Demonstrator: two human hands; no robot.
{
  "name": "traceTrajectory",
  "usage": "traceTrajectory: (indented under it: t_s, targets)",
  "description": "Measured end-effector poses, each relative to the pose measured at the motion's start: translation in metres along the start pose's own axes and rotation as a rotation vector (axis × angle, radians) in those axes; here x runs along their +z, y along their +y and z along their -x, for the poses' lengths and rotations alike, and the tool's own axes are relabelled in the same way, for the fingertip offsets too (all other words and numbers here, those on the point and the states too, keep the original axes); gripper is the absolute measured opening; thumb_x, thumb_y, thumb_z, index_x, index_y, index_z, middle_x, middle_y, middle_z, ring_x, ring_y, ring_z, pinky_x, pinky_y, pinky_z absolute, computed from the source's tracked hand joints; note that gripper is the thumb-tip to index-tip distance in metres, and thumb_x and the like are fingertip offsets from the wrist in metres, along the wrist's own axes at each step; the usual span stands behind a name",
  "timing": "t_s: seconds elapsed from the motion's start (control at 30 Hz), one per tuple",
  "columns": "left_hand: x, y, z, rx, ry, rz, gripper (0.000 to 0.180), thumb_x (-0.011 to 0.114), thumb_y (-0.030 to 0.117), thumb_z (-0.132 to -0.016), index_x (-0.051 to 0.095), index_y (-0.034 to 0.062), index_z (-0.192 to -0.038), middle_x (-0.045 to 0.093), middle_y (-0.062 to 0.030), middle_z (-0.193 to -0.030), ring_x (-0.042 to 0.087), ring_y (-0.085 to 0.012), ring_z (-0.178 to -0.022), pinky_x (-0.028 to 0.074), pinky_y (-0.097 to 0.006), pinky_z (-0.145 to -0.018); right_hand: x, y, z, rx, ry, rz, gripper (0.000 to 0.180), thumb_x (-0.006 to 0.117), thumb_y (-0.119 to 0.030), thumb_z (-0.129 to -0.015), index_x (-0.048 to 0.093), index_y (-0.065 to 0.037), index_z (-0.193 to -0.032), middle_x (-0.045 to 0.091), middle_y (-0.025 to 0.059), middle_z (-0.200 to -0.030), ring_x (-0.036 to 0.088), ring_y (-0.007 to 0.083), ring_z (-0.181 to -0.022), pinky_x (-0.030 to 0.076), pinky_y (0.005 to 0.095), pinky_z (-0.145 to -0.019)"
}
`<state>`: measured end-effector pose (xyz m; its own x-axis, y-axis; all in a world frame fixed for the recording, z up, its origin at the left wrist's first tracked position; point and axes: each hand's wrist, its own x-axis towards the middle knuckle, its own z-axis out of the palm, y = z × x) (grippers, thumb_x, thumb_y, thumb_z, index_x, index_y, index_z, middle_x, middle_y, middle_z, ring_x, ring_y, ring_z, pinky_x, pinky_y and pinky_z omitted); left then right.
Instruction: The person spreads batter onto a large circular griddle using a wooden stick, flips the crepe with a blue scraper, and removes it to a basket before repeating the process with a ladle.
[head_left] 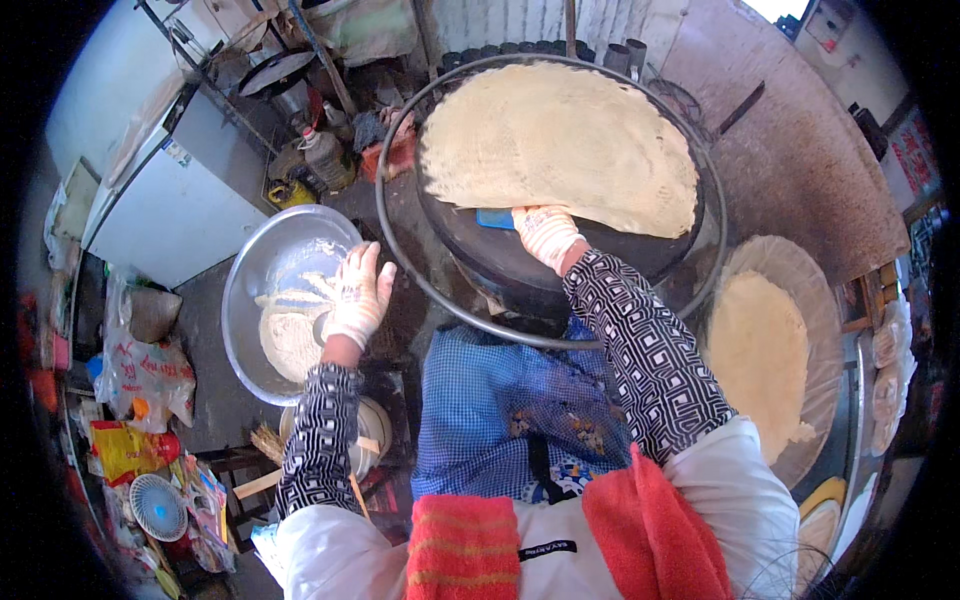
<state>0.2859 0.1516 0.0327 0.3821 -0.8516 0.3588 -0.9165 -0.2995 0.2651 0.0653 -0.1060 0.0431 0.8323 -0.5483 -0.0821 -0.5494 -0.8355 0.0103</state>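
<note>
A large round dark griddle (600, 243) stands in front of me, with a wide thin sheet of batter (560, 140) over most of it. The sheet's near edge runs almost straight, leaving a dark strip bare. At that edge my right hand (547, 236), in a pale glove, is closed on a flat blue scraper (494, 217); its fingertips are partly hidden. My left hand (357, 294), gloved too, hovers at the right side of a metal bowl (243, 330), fingers stretched out and holding nothing. Pale batter or dough (290, 340) lies inside the bowl.
A metal ring (388, 215) surrounds the griddle. To the right, a cooked round flatbread (757, 345) lies on a covered round tray (825, 370). A white cabinet (170, 215), plastic bags (150, 370) and a small basket (158, 506) crowd the left. A jug (325, 157) stands beyond the bowl.
</note>
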Motion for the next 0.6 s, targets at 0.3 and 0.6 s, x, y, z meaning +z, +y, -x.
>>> traceTrajectory:
  t_s: [0.3,0.6]
  targets:
    - [0.055,0.173,0.054,0.356,-0.596,-0.192,0.033,0.058,0.045,-0.085,0.064,0.0131,-0.078,0.063,-0.0082,-0.082,0.06,-0.025,-0.083,0.04,-0.045,-0.084,0.006,0.002,-0.006,-0.056,0.12,0.047,0.026,0.041,-0.013,-0.092,0.06,-0.001,-0.106,0.068,0.0207,-0.103,0.068,0.0332,-0.095,0.053,0.0432,-0.083]
    - [0.041,0.288,0.138,0.521,-0.769,0.272,0.049,0.058,0.042,-0.084,0.055,0.013,-0.123,0.052,-0.0128,-0.123,0.041,-0.0282,-0.125,0.016,-0.063,-0.11,0.026,0.032,-0.013,-0.045,0.208,0.129,0.025,0.042,-0.012,-0.091,0.061,-0.001,-0.105,0.072,0.0173,-0.091,0.071,0.029,-0.087,0.055,0.041,-0.075]
